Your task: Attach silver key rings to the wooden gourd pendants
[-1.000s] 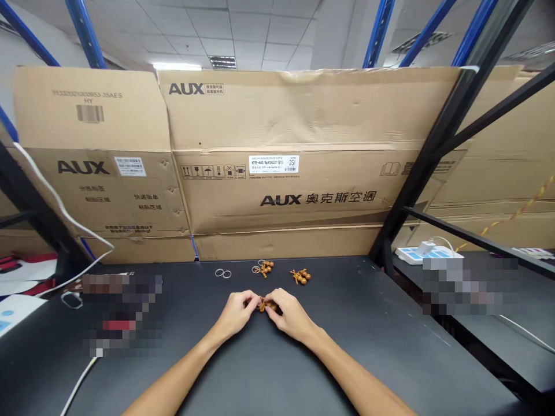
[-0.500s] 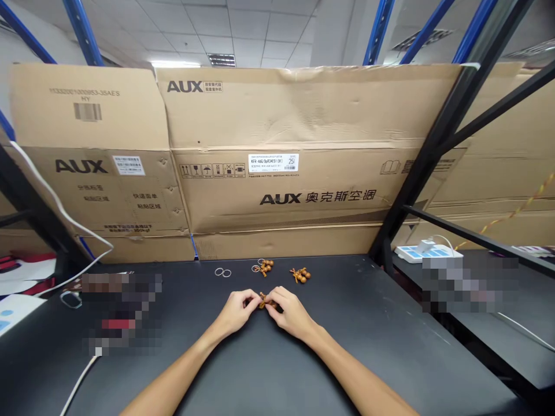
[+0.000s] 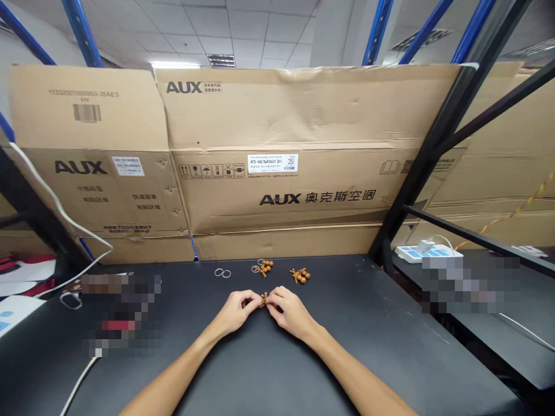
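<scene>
My left hand (image 3: 239, 307) and my right hand (image 3: 286, 308) meet over the dark tabletop, fingertips close together. Between them is a small brown-orange beaded pendant (image 3: 263, 299) with cord, mostly covered by the fingers. Both hands pinch it, thumb against forefinger, one from each side. Just beyond lie a similar pendant with round wooden beads (image 3: 267, 266) and another such cluster (image 3: 302, 275) to its right. Two thin metal rings (image 3: 222, 273) sit flat to the left; another ring (image 3: 255, 269) touches the nearer cord of the middle pendant.
Cardboard panels (image 3: 277, 127) stand along the back of the black table (image 3: 277, 370). Black rack posts (image 3: 416, 167) rise at both sides. A white cable (image 3: 78, 381) crosses the left, where one area is blurred. A power strip (image 3: 410, 254) lies beyond the right post.
The fingers have shifted slightly around the pendant, and a bit more of it shows between them. The pendants and rings behind stay where they were.
</scene>
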{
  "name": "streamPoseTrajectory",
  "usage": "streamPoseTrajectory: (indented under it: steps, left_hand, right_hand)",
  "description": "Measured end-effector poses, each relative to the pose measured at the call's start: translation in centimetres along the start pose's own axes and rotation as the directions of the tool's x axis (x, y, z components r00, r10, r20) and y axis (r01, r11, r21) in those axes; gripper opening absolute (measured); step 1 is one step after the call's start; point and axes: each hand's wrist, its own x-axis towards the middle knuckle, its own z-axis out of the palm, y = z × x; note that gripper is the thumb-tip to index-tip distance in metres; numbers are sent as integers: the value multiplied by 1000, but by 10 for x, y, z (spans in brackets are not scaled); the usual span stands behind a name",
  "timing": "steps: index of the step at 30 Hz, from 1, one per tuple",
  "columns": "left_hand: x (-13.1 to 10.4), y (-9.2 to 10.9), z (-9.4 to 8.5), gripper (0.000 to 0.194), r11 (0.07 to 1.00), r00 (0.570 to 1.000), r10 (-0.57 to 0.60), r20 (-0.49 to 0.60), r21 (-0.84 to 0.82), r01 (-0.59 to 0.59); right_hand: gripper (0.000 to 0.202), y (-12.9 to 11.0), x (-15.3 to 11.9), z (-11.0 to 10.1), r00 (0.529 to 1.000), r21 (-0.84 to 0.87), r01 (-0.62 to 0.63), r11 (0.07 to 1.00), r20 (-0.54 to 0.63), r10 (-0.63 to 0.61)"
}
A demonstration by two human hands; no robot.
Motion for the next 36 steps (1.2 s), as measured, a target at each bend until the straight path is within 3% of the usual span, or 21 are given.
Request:
streamPoseTrajectory:
  steps: [5, 17, 30, 36]
  left_hand:
    - [1, 0, -3, 31, 1000, 999, 19, 44, -14, -18]
    - [0, 3, 1, 28, 993, 994, 106, 0, 55, -106]
    - [-2, -2, 3, 21, 945, 967, 237, 98, 209, -253]
    - [-3, -5, 2, 18, 928, 964, 245, 106, 262, -265]
  right_hand:
    - [15, 0, 0, -1, 1000, 36, -9, 999, -25, 10]
    - [6, -1, -2, 3, 998, 68, -64, 996, -15, 65]
    - [13, 0, -1, 3, 996, 78, -85, 993, -20, 87]
    - [13, 4, -1, 3, 992, 93, -113, 989, -46, 118]
